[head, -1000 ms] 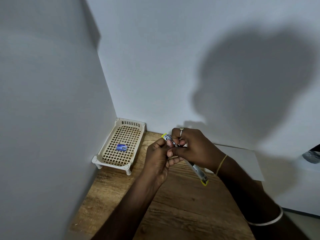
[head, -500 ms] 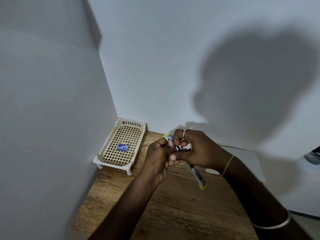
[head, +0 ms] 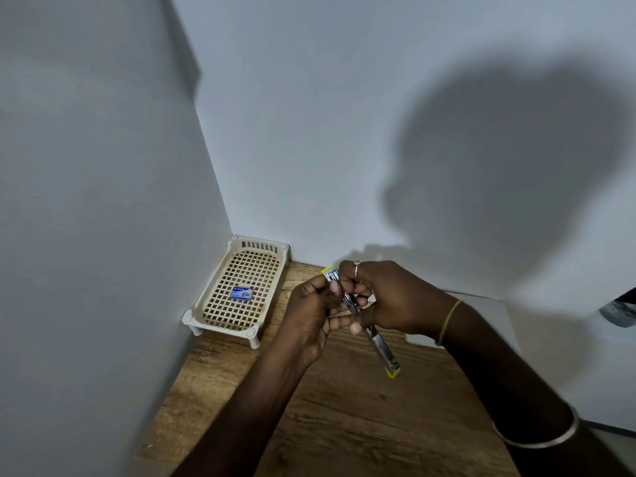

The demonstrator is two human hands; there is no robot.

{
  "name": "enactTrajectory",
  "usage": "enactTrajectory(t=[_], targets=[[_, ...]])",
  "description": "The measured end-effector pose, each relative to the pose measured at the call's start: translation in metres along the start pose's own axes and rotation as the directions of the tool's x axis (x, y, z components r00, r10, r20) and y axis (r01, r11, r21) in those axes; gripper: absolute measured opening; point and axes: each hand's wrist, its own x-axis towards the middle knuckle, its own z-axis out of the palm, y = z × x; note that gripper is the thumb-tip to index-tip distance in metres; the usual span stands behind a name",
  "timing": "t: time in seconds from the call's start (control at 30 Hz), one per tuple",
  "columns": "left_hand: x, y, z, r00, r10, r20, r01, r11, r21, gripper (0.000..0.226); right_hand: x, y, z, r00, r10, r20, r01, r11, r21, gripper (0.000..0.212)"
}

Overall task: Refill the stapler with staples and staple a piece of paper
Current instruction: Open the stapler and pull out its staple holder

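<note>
Left hand [head: 308, 309] and right hand [head: 392, 299] grip the opened stapler [head: 378, 342], refill seemingly under way; snapping it shut squarely likely follows

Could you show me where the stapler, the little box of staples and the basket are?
stapler [head: 379, 345]: head view, on its metal arm near the yellow end.
box of staples [head: 241, 293]: head view, on its blue top.
basket [head: 212, 278]: head view, on its left rim.

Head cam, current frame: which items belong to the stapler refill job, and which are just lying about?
Job:
- stapler, opened out, held by left hand and right hand
- blue staple box, lying in the basket
- white paper on the table

Lying about:
- the basket itself
- dark object at the right edge, unidentifiable
</note>
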Motion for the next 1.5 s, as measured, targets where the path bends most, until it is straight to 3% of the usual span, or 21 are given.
enactTrajectory(t=[0.2,0.3,0.43,0.53,0.6,0.83,1.07,1.3,1.5], targets=[[0.004,0.0,-0.005,0.998,-0.032,-0.048,0.028,0.996,-0.09,0.052,-0.003,0.005,0.006,0.987,0.005,-0.162,-0.016,0.998,-0.066,0.028],[0.007,0.007,-0.008,0.997,0.006,-0.079,-0.014,0.994,-0.104,0.042,-0.01,0.007,0.015,0.964,-0.009,-0.265,-0.021,0.993,-0.112,0.016],[0.008,0.011,-0.009,0.996,0.036,-0.076,-0.043,0.995,-0.088,0.021,-0.015,0.008,0.022,0.914,0.052,-0.401,-0.09,0.993,-0.078,0.027],[0.008,0.01,-0.009,0.997,0.043,-0.071,-0.049,0.995,-0.087,0.025,-0.012,0.003,0.02,0.905,0.031,-0.424,-0.073,0.994,-0.084,0.052],[0.007,0.009,-0.008,0.997,0.038,-0.074,-0.044,0.995,-0.09,0.034,-0.011,-0.001,0.018,0.916,-0.016,-0.401,-0.055,0.985,-0.165,0.054],[0.006,0.013,-0.01,0.995,0.033,-0.09,-0.049,0.981,-0.189,0.015,-0.019,-0.001,0.021,0.877,-0.067,-0.476,-0.08,0.956,-0.281,0.019],[0.009,0.015,-0.006,0.989,0.085,-0.119,-0.119,0.942,-0.313,0.012,-0.023,0.0,0.037,0.838,0.146,-0.526,-0.09,0.987,0.13,0.057],[0.014,0.009,-0.008,0.977,0.203,-0.063,-0.211,0.899,-0.383,0.012,-0.032,0.011,0.031,0.769,0.29,-0.57,-0.194,0.955,0.224,0.041],[0.015,-0.012,-0.037,0.949,0.309,0.056,-0.303,0.949,-0.089,0.016,-0.047,0.029,0.029,0.735,0.344,-0.584,-0.238,0.938,0.253,0.039]])
